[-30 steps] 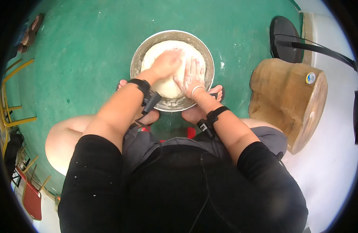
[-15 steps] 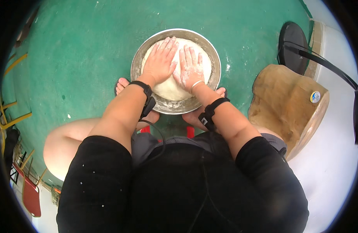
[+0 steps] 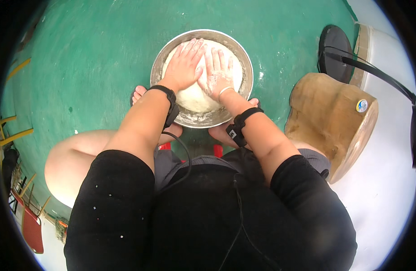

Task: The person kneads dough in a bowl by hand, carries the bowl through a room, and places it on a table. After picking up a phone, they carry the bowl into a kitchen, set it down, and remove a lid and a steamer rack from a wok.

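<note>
A large pale round of dough (image 3: 196, 99) fills most of a round metal basin (image 3: 201, 121) on the floor between my feet. My left hand (image 3: 184, 65) lies flat on the dough's upper left part, fingers stretched toward the far rim. Beside it my right hand (image 3: 218, 74) presses flat on the right part, its back dusted with flour. Both palms rest against the dough, and neither hand grips anything. Smears of flour or dough cling to the basin's inner wall.
To the right stands a brown wooden stump-like block (image 3: 327, 126) with a small round sticker, by a white wall. Behind it is a black round stand base (image 3: 335, 54) with a curved pole. Yellow-legged chairs with a red seat (image 3: 32, 230) are at the left on the green floor (image 3: 99, 54).
The whole view has shifted slightly, so everything sits a little higher and further left. Both hands stay flat on the dough, with hardly any change in their pose.
</note>
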Demonstrator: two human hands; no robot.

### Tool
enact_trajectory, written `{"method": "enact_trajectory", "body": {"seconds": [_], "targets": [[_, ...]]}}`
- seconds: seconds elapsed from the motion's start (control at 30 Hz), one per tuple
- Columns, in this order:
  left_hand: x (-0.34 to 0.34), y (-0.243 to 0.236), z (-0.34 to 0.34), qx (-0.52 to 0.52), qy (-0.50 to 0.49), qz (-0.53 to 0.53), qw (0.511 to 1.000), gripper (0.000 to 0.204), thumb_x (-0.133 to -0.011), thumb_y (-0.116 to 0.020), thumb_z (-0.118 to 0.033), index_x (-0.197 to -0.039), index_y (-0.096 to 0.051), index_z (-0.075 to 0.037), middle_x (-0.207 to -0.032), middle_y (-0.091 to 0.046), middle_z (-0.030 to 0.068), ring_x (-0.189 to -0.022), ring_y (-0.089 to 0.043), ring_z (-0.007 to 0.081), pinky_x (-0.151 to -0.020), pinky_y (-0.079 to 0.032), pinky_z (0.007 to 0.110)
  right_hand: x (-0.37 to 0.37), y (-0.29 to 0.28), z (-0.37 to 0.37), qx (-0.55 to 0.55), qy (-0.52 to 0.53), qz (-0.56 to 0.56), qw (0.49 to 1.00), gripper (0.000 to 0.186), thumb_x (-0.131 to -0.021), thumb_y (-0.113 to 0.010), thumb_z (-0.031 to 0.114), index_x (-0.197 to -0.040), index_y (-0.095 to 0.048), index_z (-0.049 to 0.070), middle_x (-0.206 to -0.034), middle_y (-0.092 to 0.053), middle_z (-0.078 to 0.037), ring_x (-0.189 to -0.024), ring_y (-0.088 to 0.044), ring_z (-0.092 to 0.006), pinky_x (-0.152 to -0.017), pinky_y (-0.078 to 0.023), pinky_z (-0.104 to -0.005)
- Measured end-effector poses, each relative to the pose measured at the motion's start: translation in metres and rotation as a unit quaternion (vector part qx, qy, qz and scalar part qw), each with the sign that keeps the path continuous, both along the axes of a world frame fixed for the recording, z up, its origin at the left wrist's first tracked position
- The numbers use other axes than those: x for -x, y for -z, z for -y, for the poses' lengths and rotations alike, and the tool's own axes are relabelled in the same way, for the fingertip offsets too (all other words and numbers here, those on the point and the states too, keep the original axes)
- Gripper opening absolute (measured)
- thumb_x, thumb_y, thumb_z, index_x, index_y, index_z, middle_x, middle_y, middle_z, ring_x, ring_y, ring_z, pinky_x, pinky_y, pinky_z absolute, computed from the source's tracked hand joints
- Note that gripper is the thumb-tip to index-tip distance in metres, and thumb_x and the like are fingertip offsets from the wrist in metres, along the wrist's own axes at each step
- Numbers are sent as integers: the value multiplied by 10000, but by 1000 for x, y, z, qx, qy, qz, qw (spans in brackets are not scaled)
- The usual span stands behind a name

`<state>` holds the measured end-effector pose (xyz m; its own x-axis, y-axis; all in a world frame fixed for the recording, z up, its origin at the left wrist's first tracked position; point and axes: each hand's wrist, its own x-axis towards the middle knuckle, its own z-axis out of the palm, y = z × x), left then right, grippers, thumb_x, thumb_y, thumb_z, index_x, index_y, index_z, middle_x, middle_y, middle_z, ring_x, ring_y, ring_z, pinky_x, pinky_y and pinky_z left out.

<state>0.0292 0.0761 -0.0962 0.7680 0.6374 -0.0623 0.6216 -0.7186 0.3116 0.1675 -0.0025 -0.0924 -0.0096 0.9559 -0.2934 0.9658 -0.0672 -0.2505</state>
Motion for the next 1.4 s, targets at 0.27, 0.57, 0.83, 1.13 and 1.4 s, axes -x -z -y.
{"method": "enact_trajectory", "body": {"seconds": [0.27, 0.57, 0.83, 1.13, 1.4], "targets": [[27, 8, 23, 94, -70, 92, 989, 601, -859, -438, -309, -1389, -322, -49, -1476, -258, 135, -1382, -191, 286, -1122, -148, 431, 54, -11, 28, 16, 69, -76, 995, 773, -836, -443, 449, -1440, -188, 40, -1508, -95, -196, -1402, -42, -356, -1101, -26, -537], [25, -2, 31, 59, -94, 11, 994, 652, -848, -460, -372, -1399, -306, -58, -1484, -240, 134, -1381, -182, 293, -1116, -127, 458, 60, -11, 34, 121, -27, -24, 992, 815, -840, -348, 583, -1456, -180, 78, -1513, -77, -199, -1404, 19, -357, -1084, 51, -569], [17, -4, 25, 94, -103, 52, 989, 656, -844, -481, -374, -1393, -314, -57, -1486, -236, 131, -1385, -176, 295, -1118, -107, 481, 46, -36, 30, 104, -43, -37, 993, 733, -839, -475, 440, -1440, -237, 93, -1500, -166, -170, -1396, -79, -358, -1100, -26, -548], [-27, -6, 47, 33, -101, 37, 994, 656, -825, -481, -319, -1367, -327, 17, -1454, -275, 189, -1359, -235, 310, -1107, -168, 470, -31, -6, 13, -45, -17, -29, 998, 686, -861, -462, 308, -1430, -204, 25, -1493, -197, -157, -1383, -169, -305, -1123, -103, -457], [-24, -9, 40, 47, -57, -3, 997, 682, -816, -491, -338, -1374, -318, 16, -1469, -252, 173, -1370, -202, 312, -1111, -153, 476, -28, 2, 15, 1, -21, 28, 999, 681, -869, -446, 330, -1432, -206, 31, -1504, -171, -143, -1396, -132, -294, -1133, -83, -436]]}}
